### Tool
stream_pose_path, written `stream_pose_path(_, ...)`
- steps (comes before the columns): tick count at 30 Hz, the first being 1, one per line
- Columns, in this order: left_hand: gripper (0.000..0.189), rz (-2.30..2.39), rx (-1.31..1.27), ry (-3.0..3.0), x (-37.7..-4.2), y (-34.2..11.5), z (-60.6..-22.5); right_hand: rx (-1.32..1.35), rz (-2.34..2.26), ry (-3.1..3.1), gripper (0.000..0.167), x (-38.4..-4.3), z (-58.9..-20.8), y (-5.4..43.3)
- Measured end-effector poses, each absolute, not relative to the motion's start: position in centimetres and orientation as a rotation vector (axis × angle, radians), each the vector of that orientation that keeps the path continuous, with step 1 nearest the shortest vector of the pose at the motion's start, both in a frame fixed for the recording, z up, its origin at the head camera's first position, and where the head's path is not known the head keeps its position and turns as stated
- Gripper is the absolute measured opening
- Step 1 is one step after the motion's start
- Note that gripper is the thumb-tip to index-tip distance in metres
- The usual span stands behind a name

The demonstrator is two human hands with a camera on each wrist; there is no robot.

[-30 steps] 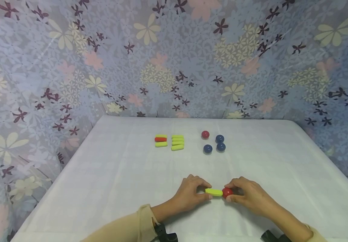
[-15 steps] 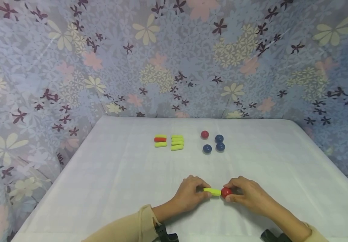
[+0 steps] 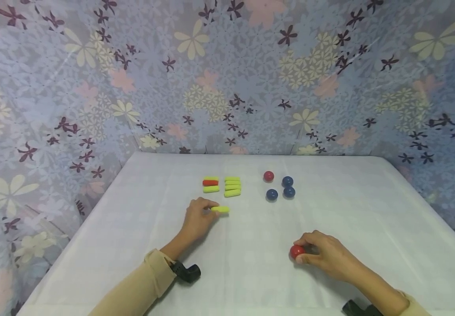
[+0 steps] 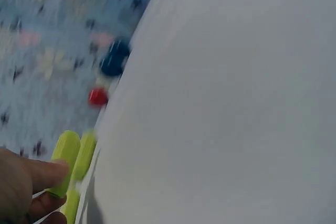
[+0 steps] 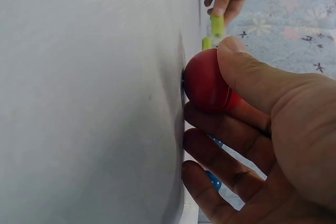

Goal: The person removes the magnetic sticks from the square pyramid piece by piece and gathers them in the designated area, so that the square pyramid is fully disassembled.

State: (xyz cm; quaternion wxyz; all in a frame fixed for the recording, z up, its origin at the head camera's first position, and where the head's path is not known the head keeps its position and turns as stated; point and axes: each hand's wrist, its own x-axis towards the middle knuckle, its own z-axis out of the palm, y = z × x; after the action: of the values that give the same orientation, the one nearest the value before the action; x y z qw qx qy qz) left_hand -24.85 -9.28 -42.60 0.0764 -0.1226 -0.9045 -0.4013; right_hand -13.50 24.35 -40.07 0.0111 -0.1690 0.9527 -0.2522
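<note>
Between thumb and fingers my left hand [image 3: 197,220] pinches a short yellow-green rod [image 3: 222,209], left of centre and just nearer than the grouped rods. The left wrist view shows the thumb across that rod [image 4: 67,149]. My right hand [image 3: 327,256] holds a glossy red ball [image 3: 296,251] at the near right of the table. In the right wrist view the thumb lies on one side of the red ball [image 5: 206,81], with the fingers behind and below it. The ball sits against the white cloth.
At the back, several yellow-green rods [image 3: 232,186] lie in two stacks, with a red rod [image 3: 210,182] in the left one. To their right are another red ball [image 3: 269,176] and three blue balls [image 3: 289,192]. A floral curtain [image 3: 227,79] hangs behind the white-covered table [image 3: 152,272].
My left hand has carried the yellow-green rod away from the red ball, leftward and toward the back stacks. The right hand still holds the red ball in the same place.
</note>
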Motion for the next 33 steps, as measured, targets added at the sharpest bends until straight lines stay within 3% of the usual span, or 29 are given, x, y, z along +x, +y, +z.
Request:
stream_pose_path(6,0.023,-1.081,-0.197,-2.747,-28.4,-11.2,-42.6,-0.525,-0.784,2.969,0.038,-13.6,-40.1,24.4)
stream_pose_path(17,0.025,-1.027,-0.177,-2.746,-31.5,-11.3,-42.9,-0.52,-0.787,2.959,0.038,-13.6,-40.2,24.5)
stream_pose_path(26,0.029,-0.975,-0.138,-2.782,-32.3,-11.0,-43.3,-0.526,-0.797,2.975,0.037,-13.5,-40.3,24.5)
stream_pose_path(33,0.039,-1.001,-0.144,-2.783,-30.8,-10.8,-42.4,-0.521,-0.806,2.973,0.038,-13.5,-40.1,24.5)
